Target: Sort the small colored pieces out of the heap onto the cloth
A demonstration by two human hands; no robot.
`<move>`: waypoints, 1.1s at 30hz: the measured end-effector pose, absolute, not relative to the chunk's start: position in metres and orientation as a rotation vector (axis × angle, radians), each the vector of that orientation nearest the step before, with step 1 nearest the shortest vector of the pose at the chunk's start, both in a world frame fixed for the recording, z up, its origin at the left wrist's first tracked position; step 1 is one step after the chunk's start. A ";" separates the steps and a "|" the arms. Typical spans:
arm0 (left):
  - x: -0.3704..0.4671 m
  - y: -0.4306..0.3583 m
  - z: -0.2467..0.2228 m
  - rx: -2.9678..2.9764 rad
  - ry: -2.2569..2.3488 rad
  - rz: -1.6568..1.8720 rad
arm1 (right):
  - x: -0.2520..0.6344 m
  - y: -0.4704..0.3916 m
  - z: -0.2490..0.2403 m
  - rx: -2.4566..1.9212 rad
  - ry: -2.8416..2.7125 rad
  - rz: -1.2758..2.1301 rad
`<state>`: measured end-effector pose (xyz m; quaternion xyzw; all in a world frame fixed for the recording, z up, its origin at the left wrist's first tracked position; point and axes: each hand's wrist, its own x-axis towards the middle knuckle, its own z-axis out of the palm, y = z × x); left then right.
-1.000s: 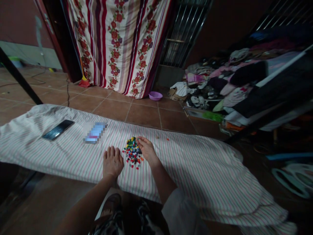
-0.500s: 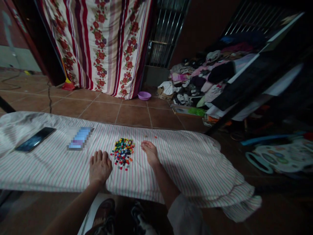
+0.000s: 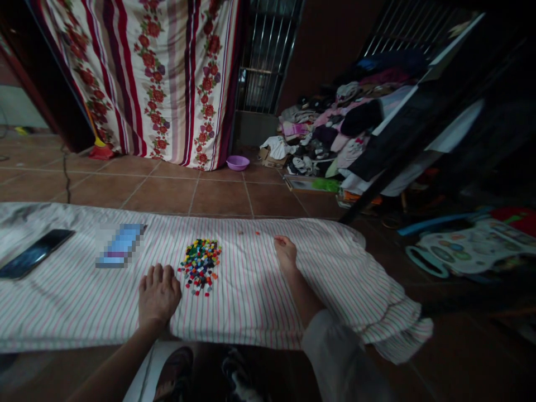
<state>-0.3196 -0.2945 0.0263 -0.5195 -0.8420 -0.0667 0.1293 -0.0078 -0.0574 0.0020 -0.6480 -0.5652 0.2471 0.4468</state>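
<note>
A pile of small multicoloured blocks (image 3: pixel 201 262) lies on a striped cloth (image 3: pixel 243 301). My left hand (image 3: pixel 159 291) rests palm down on the cloth just left of the pile, fingers stretched out and holding nothing. To the right of the pile, my right hand (image 3: pixel 287 252) is over the cloth with thumb and fingertips pinched together. Whatever sits between those fingertips, if anything, is too small to make out. Near the far edge of the cloth lie a tiny orange block (image 3: pixel 257 233) and a tiny brownish block (image 3: pixel 240 232), apart from each other.
Left of my left hand lie a phone with a lit, blurred screen (image 3: pixel 121 245) and a dark phone (image 3: pixel 36 254). Beyond the cloth, a purple basin (image 3: pixel 238 162) stands on the tiled floor beside a flowered curtain (image 3: pixel 176 84). A heap of clothes (image 3: pixel 326 123) lies behind.
My right hand has moved right, away from the pile, and its fingers are now pinched. My left hand stays flat beside the pile. The whole view has shifted a little.
</note>
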 end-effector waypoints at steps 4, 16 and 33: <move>-0.319 -0.294 0.027 -1.519 -2.442 -0.186 | -0.001 -0.038 0.003 -1.686 -1.433 0.571; -0.321 -0.293 0.021 -1.513 -2.448 -0.186 | -0.018 -0.018 0.014 -1.852 -1.723 0.279; -0.321 -0.294 0.022 -1.522 -2.450 -0.206 | -0.008 -0.021 0.002 -1.798 -1.686 0.208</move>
